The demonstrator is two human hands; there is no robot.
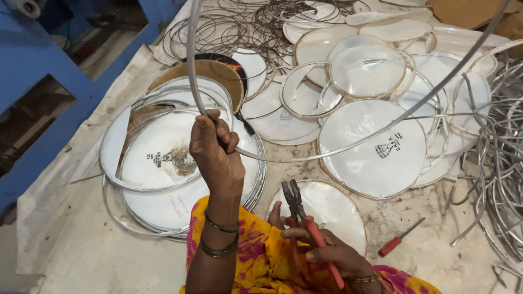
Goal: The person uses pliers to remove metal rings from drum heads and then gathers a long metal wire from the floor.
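Observation:
My left hand (215,149) is raised and closed around a large thin metal hoop (348,148) that arcs up and right across the view. Low in the picture, my right hand (332,251) grips red-handled pliers (298,209) with the jaws pointing up. The pliers sit just over a round white drumhead (340,209) beside my yellow and pink clothing. Green bangles circle my left wrist.
Stacked white drumheads with metal rims (163,163) lie at left, more drumheads (376,147) spread across the middle and back. Tangled thin wire rings (245,27) sit at the back, loose metal hoops (501,179) at right. A red screwdriver (400,238) lies on the floor. A blue frame (32,71) stands at left.

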